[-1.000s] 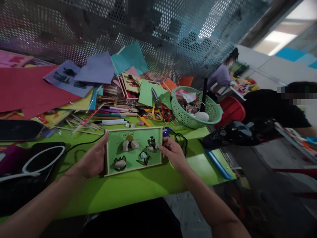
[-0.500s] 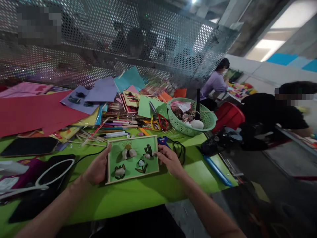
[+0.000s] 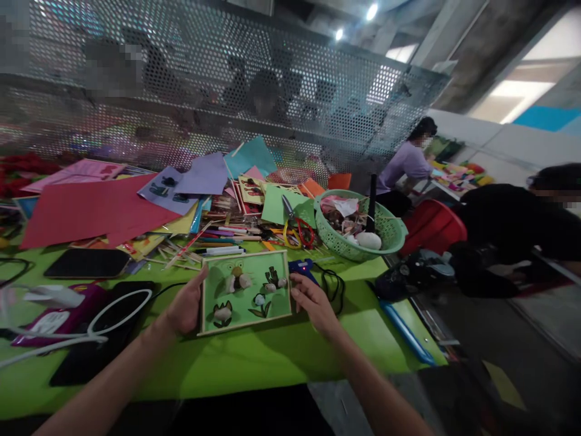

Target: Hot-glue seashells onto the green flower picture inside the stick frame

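A small framed picture with a green backing is tilted up above the green table. Glued-looking stones and dark cut-out shapes form several figures on it, among them a flower and a cactus-like plant. My left hand grips its left edge, thumb along the frame. At the right edge, my right hand has its bent fingers and thumb against the frame. Just behind that hand lies a blue glue gun with a lit red dot, partly covered by the picture and fingers.
Behind are scissors, pens, sticks and coloured paper. A green basket of scraps stands at right, near a blue tube-like object. Phone and white cable lie left. Two people sit at right beyond the table.
My right fingertips have moved from over the stone beside the cactus shape to the frame's right edge. The camera view has turned slightly left; the picture stays in my left hand.
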A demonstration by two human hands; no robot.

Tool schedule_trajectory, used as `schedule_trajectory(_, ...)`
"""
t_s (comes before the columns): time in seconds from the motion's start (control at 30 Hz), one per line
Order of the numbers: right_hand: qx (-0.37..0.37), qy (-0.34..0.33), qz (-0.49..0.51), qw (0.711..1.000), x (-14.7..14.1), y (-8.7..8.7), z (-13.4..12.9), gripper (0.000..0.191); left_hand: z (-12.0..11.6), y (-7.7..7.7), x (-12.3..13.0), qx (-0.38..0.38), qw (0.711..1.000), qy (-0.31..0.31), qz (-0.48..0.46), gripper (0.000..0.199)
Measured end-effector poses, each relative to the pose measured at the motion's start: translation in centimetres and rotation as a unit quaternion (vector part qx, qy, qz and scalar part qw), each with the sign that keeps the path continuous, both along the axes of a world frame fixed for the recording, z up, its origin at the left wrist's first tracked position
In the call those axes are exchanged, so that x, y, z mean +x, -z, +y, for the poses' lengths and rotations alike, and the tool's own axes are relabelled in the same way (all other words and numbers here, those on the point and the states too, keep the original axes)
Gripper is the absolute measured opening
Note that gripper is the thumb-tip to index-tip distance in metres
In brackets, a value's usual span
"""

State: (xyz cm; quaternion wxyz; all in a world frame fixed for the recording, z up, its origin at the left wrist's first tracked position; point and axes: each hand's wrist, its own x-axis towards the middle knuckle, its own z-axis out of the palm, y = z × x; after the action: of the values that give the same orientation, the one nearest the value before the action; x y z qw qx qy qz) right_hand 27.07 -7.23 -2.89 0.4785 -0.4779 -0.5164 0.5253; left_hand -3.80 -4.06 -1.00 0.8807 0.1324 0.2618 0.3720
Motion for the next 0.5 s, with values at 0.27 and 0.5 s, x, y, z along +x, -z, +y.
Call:
schedule_trajectory(0.27,-0.083,-0.093,0.111,0.986,-0.7,-0.5,-0.5,0.040,-0.6,-1.1,0.9,-0.007,0.999,0.038,-0.015,0.064)
schedule_trajectory(0.5,-0.092,-0.070,0.083,0.990,-0.3,0.4,-0.5,0.032,-0.8,0.2,0.6,0.014,0.999,0.032,-0.029,0.068)
